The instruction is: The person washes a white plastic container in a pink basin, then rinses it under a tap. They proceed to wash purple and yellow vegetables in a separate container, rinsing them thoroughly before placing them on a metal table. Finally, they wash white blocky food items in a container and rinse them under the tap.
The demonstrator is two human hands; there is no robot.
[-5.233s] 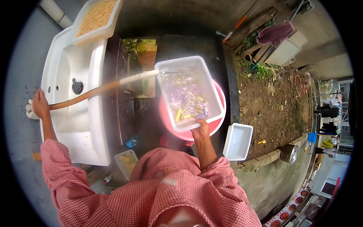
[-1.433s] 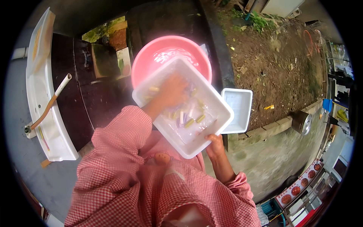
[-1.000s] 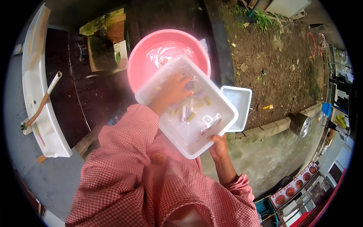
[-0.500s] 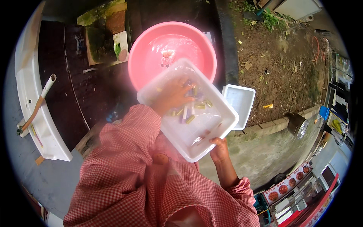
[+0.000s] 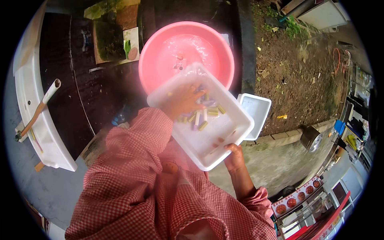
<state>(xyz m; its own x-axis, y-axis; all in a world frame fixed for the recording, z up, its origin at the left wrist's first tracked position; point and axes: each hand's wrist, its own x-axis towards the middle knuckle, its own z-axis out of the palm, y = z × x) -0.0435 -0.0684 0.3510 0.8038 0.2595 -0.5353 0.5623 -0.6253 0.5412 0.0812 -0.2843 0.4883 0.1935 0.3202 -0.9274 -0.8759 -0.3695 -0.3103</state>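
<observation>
A white rectangular plastic tray tilts over the near edge of a pink round basin that has water in it. My right hand grips the tray's near right rim, with fingers showing through the wall. Inside, my left hand lies over short stick-like pieces, green, white and pale purple; I cannot make out their kind. Its fingers are spread and touch the pieces at the tray's far side. Glare and haze blur the tray's far corner.
Just right of the tray stands a smaller white tray. Bare soil with a low brick edging lies beyond it. A long white sink with a wooden-handled tool is at far left. A metal container rests by the edging.
My left hand stays over the pieces, and a few more of them show beside it. The basin and tray sit slightly further right in view. My right hand keeps its hold.
</observation>
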